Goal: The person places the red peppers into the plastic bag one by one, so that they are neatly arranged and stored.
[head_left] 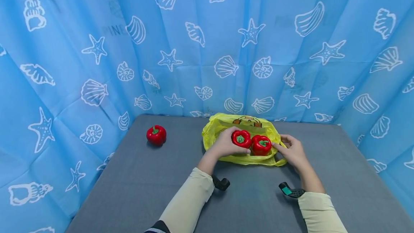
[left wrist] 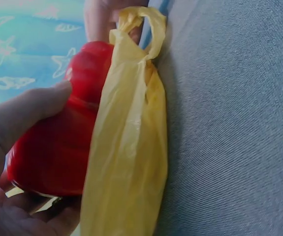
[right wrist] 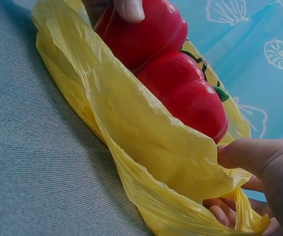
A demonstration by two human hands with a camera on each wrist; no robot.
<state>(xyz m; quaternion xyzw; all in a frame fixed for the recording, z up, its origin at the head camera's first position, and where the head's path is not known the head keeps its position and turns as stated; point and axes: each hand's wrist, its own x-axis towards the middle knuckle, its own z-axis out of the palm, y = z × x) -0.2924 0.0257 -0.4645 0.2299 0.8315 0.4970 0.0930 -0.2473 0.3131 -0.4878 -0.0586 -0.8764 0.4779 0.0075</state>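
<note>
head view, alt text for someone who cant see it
The left hand holds one red pepper beside a second pepper in an open yellow bag that the right hand grips. A third pepper sits farther left on the gray table.

Both sleeves [head_left: 188, 202] are cream, the wrist mounts [head_left: 294, 192] black.

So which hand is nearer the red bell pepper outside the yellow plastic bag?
Left. The left hand, holding another pepper at the bag, is right of the outside pepper; the right hand is farther right, at the bag's edge.
</note>
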